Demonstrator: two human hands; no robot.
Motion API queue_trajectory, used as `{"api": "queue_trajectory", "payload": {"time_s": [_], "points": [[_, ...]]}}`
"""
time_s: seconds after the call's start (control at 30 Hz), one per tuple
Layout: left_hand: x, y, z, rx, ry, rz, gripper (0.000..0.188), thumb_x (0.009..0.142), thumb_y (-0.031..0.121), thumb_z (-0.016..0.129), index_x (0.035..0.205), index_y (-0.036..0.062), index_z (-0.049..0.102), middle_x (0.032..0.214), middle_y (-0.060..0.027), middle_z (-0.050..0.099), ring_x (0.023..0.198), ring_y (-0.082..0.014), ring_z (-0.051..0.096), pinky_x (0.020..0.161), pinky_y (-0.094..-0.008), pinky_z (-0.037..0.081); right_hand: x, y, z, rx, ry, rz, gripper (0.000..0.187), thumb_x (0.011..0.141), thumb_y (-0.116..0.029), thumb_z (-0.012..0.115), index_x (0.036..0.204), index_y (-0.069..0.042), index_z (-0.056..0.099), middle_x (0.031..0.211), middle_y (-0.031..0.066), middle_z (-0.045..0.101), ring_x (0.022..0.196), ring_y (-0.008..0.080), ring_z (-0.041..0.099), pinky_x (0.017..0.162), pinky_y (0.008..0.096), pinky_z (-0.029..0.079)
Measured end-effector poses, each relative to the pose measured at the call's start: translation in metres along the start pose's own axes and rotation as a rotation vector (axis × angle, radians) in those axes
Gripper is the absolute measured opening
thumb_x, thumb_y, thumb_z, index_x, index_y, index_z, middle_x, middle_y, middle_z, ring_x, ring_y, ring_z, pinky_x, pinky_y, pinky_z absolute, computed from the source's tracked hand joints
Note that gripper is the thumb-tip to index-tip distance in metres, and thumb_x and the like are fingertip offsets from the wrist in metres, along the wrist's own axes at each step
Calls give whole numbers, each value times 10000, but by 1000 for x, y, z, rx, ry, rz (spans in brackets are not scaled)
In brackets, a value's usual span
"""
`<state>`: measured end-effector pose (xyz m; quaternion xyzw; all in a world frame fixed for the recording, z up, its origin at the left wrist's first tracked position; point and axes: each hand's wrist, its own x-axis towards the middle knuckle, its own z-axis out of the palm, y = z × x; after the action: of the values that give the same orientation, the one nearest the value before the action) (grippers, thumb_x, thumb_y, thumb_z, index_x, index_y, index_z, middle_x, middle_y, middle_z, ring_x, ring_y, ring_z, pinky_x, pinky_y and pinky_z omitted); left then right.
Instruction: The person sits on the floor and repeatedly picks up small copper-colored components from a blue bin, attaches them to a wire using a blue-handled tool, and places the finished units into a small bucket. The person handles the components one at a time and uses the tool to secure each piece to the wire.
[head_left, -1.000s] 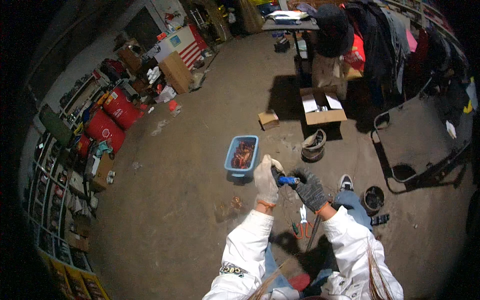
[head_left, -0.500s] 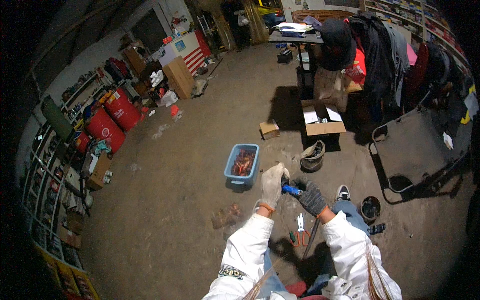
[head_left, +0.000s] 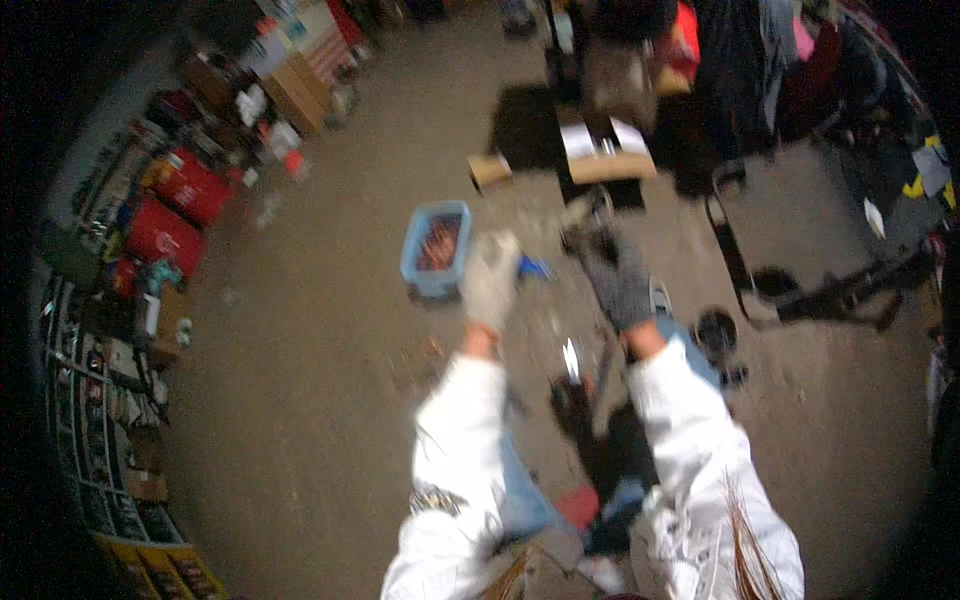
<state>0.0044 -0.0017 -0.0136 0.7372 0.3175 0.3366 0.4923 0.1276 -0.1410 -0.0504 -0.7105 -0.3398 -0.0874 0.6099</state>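
Note:
My left hand (head_left: 490, 280), in a pale glove, is closed around a small tool with a blue handle (head_left: 533, 267) that sticks out to its right. My right hand (head_left: 617, 283), in a dark grey glove, is raised just right of it, apart from the tool, fingers loosely curled; the blur hides whether it holds anything. A blue plastic tub (head_left: 437, 248) with reddish-brown parts inside sits on the floor just left of my left hand. Pliers with pale handles (head_left: 571, 358) lie on the floor between my forearms.
An open cardboard box (head_left: 604, 155) and a small carton (head_left: 488, 170) stand beyond my hands. Red containers (head_left: 165, 235) and cluttered shelves line the left wall. A dark metal frame (head_left: 800, 290) lies at the right, and a round black pot (head_left: 714, 331) sits near my right arm.
My hands have separated: the right hand let go of the blue-handled tool and moved right. The view has swung and blurred, bringing the tub and my hands higher in the picture.

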Motion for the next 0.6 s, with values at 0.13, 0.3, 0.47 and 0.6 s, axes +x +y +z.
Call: {"api": "queue_trajectory", "payload": {"time_s": [0.13, 0.3, 0.47, 0.6], "points": [[17, -7, -27, -523, 243, -95, 396, 863, 317, 614, 1083, -12, 609, 1048, -127, 612, 890, -201, 579, 790, -312, 469, 7, 28, -33, -101, -24, 43, 331, 841, -197, 650, 1122, -31, 600, 1008, 125, 644, 887, 224, 611, 785, 334, 486], [26, -18, -62, -425, 640, -412, 575, 836, 345, 643, 1199, -85, 526, 1221, -242, 519, 1027, -254, 560, 871, -342, 476, 2, 36, -60, -188, -73, 190, 233, 848, -234, 658, 951, -27, 684, 886, 128, 687, 798, 216, 654, 743, 312, 497], [27, -43, -89, -71, 440, -184, 577, 828, 258, 659, 1303, -8, 466, 1329, -211, 471, 1151, -249, 506, 974, -329, 429, -54, 50, -34, -299, 117, -230, 211, 835, -202, 649, 916, -8, 643, 860, 144, 647, 795, 276, 629, 712, 364, 486], [20, -44, -93, 776, 359, -108, 528, 812, 60, 601, 1321, 94, 465, 1256, -185, 541, 1074, -268, 578, 969, -325, 432, -140, 90, -1, -481, -611, -150, 250, 796, -221, 596, 960, -38, 647, 909, 186, 625, 851, 376, 583, 792, 445, 461]]}}
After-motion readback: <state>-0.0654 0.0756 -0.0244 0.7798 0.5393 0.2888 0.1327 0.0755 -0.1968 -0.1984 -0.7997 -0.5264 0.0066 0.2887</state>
